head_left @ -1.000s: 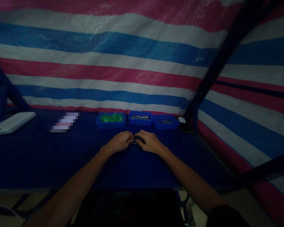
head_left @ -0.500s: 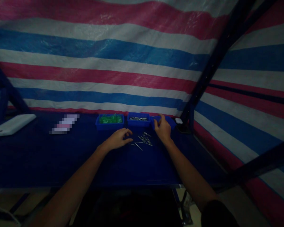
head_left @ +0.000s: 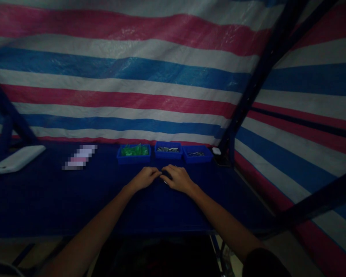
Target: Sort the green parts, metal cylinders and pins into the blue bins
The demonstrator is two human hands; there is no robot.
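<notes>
My left hand (head_left: 145,178) and my right hand (head_left: 177,179) rest close together on the dark blue table (head_left: 75,200), fingertips almost touching. Both have curled fingers pinched over small thin metal pins, which the hands mostly hide; a pale glint shows under my right hand. Just behind the hands stand three small blue trays in a row: a left tray (head_left: 133,154) with green parts, a middle tray (head_left: 168,150) with small metal pieces, and a right tray (head_left: 197,154) with thin metal pins.
A white flat device (head_left: 15,159) lies at the table's far left, with a blurred card (head_left: 78,157) beside it. A small white object (head_left: 216,151) sits by the dark frame post (head_left: 248,88). A striped tarpaulin hangs behind and to the right.
My right hand has come back from the right tray to meet my left hand. The loose pins seen on the table half a second ago are now covered by the hands.
</notes>
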